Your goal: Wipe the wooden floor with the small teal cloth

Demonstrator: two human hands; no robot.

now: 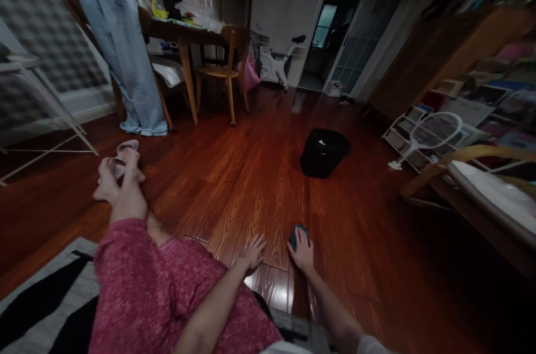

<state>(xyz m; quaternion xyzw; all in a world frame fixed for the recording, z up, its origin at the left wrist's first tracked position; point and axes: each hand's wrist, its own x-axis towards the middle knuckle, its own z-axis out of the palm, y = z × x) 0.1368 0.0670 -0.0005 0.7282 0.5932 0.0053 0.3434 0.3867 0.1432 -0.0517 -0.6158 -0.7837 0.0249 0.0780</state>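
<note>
Over a small dark teal, rounded thing [298, 229] on the wooden floor lies my right hand [301, 249], its fingers draped across the top. The thing is too dim and too covered to name its kind. My left hand [252, 250] is open beside my thigh, fingers apart, holding nothing; whether it touches the floor I cannot tell. Farther out on the floor stands a glossy black bin-like container [324, 153], apart from both hands. My legs in pink trousers [167, 287] stretch out to the left.
At the back left are a wooden table [180, 30], a chair [230, 69] and blue jeans [121, 58] over another chair. An exercise bike [278, 61] stands by the far wall. On the right are a loaded rack, a white racket-shaped thing [433, 133] and a wooden-framed seat [494, 192].
</note>
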